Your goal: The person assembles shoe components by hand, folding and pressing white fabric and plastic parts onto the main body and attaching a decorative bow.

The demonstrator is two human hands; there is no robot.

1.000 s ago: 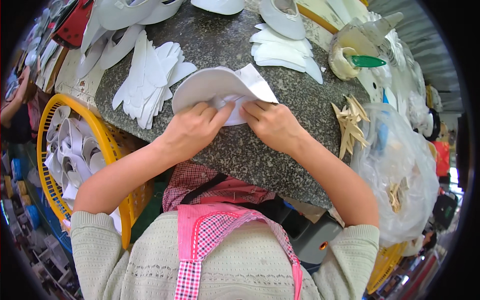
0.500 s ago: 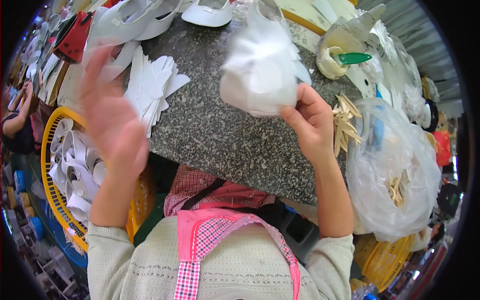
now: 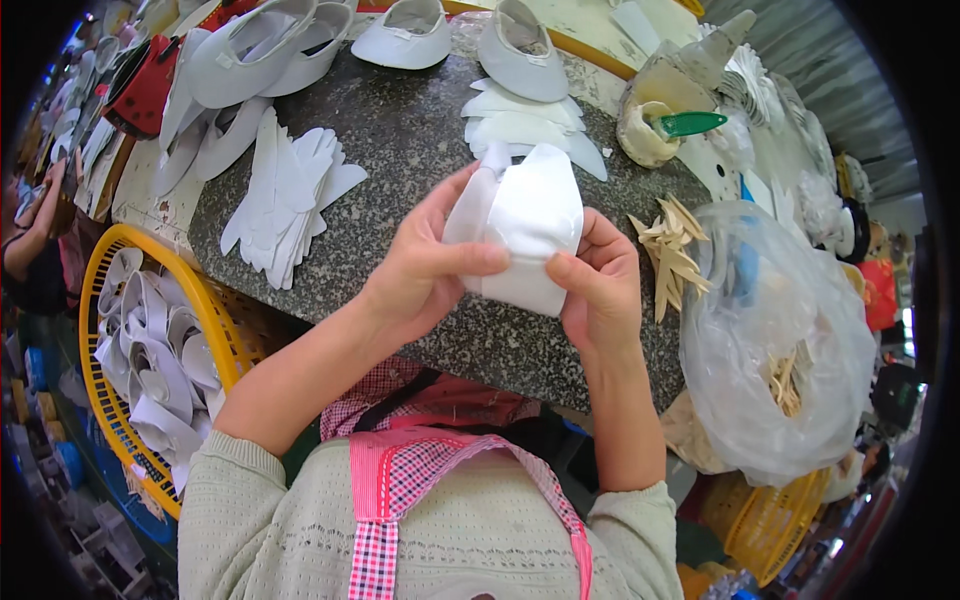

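Note:
Both my hands grip a white shoe upper (image 3: pixel 537 215) over the front middle of the stone slab. My left hand (image 3: pixel 425 255) is closed on its left side, thumb pressed across the near edge. At the opposite side my right hand (image 3: pixel 603 285) pinches it between thumb and fingers. Just beyond it lies a stack of flat white pieces (image 3: pixel 525 122), with a shaped white upper (image 3: pixel 522 50) behind them. A fan of white strip-like pieces (image 3: pixel 290 195) rests left of my hands. Tan slivers (image 3: pixel 672 248) lie close to my right hand.
A yellow basket (image 3: pixel 100 270) of white uppers stands at left. More shaped uppers (image 3: pixel 402 35) line the slab's far edge. A glue-crusted container (image 3: pixel 645 135) with a green-handled tool (image 3: pixel 692 123) is at far right; a clear plastic bag (image 3: pixel 780 360) hangs nearer.
My left hand has come right, from the air over the left side, and taken hold of the shoe upper. The upper has moved nearer to me and turned in my right hand.

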